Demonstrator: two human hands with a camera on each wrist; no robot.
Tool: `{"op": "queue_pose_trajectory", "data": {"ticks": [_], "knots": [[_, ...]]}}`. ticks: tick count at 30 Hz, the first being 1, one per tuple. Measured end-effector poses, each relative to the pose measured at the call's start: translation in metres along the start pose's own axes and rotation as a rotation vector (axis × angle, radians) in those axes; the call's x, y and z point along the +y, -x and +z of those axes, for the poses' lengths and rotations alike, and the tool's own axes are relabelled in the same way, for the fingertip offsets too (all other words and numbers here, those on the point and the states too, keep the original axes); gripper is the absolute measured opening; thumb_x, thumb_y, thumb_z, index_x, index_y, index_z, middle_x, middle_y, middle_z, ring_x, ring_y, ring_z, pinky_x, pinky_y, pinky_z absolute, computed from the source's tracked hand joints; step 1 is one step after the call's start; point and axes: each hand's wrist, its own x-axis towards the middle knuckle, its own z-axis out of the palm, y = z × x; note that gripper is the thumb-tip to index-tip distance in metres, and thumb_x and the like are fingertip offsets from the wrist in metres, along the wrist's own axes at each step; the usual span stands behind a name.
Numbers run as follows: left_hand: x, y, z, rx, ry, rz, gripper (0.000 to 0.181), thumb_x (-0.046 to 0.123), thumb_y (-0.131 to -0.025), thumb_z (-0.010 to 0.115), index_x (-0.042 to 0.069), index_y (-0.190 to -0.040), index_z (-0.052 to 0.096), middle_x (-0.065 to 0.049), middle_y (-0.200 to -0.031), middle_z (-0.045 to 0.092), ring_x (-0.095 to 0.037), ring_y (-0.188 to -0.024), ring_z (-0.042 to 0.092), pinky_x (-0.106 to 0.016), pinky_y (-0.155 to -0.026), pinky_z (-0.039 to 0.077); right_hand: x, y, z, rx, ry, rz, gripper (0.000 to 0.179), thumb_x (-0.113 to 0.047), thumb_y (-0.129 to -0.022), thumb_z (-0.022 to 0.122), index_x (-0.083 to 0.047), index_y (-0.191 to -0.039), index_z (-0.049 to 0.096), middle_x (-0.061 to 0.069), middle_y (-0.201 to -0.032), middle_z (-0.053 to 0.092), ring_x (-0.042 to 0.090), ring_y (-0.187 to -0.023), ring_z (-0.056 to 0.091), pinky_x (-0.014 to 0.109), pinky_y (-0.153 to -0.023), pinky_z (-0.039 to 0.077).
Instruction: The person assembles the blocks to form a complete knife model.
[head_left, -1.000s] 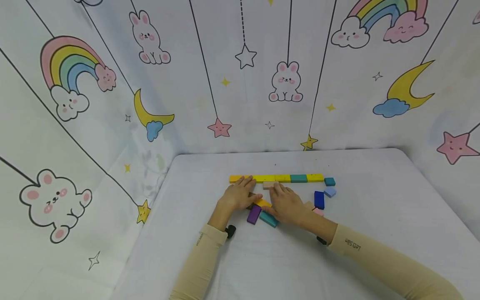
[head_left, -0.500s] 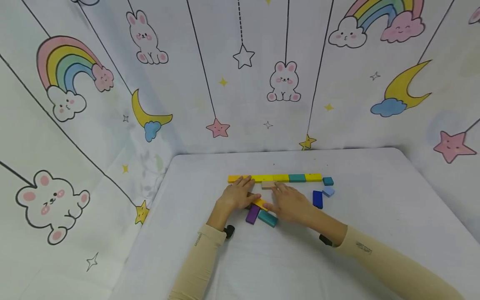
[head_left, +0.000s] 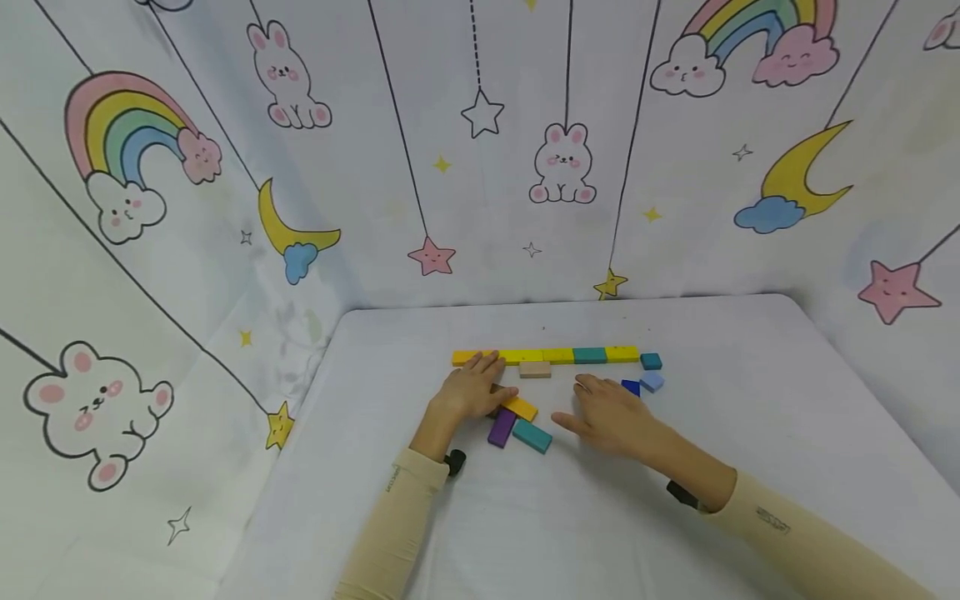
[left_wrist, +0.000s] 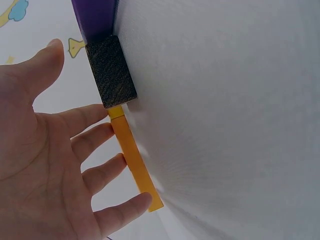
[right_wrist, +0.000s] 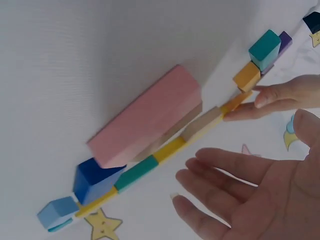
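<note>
My left hand [head_left: 467, 393] lies with spread fingers against the orange block [left_wrist: 132, 155] that ends a straight row of yellow blocks [head_left: 528, 357] with one teal block among them. By its thumb are a loose orange block [head_left: 520, 407] and a dark block [left_wrist: 111, 71]. My right hand [head_left: 611, 417], fingers extended and holding nothing, is over the table right of the tan block [head_left: 535, 369], which lies along the row's near side. A pink block [right_wrist: 145, 117] stands out in the right wrist view; the right hand hides it in the head view.
A purple block [head_left: 501, 427] and a teal block [head_left: 532, 435] lie in front of the left hand. To the right are a dark blue block [head_left: 632, 387], partly covered by the right hand, a light blue block [head_left: 652, 381] and a small teal block [head_left: 651, 361].
My right hand has drawn away from the tan block and moved to the right, now covering part of the dark blue block. The left hand stays at the row's left end.
</note>
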Motion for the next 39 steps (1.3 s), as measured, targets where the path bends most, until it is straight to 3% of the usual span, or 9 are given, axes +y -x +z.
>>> {"op": "queue_pose_trajectory", "data": {"ticks": [5,11,21,39], "knots": [[0.0,0.002,-0.001,-0.008,0.005,-0.003,0.077,0.063,-0.106,0.044,0.014,-0.165,0.034,-0.005,-0.173,0.024,-0.031,-0.159,0.02,-0.055,-0.125,0.028,0.009,0.011,0.002,0.032,-0.019,-0.005,0.076,-0.058,-0.104,0.054,0.01,-0.136,0.063,0.026,-0.149,0.054,0.042,-0.14,0.05,0.059,-0.115,0.041],[-0.001,0.001,-0.001,-0.005,-0.003,0.002,0.077,0.063,-0.106,0.043,0.014,-0.165,0.034,-0.004,-0.173,0.024,-0.031,-0.159,0.02,-0.056,-0.124,0.03,0.022,0.025,0.003,0.082,-0.024,-0.042,0.064,-0.055,-0.107,0.052,0.004,-0.114,0.076,0.028,-0.145,0.057,0.042,-0.138,0.052,0.058,-0.114,0.043],[-0.004,0.001,0.0,-0.001,0.003,-0.006,0.076,0.063,-0.106,0.043,0.016,-0.165,0.033,-0.004,-0.173,0.023,-0.031,-0.16,0.018,-0.055,-0.125,0.028,0.037,0.045,0.003,0.173,0.015,-0.085,0.057,-0.04,-0.105,0.063,0.012,-0.127,0.066,0.029,-0.136,0.062,0.043,-0.129,0.058,0.058,-0.111,0.046],[-0.001,0.0,0.002,-0.001,0.015,0.006,0.076,0.062,-0.106,0.044,0.015,-0.165,0.033,-0.004,-0.173,0.024,-0.031,-0.16,0.018,-0.056,-0.125,0.028,0.056,0.056,0.014,0.084,-0.019,0.004,0.072,-0.047,-0.106,0.058,0.018,-0.138,0.056,0.037,-0.147,0.05,0.05,-0.138,0.049,0.062,-0.114,0.041]]}}
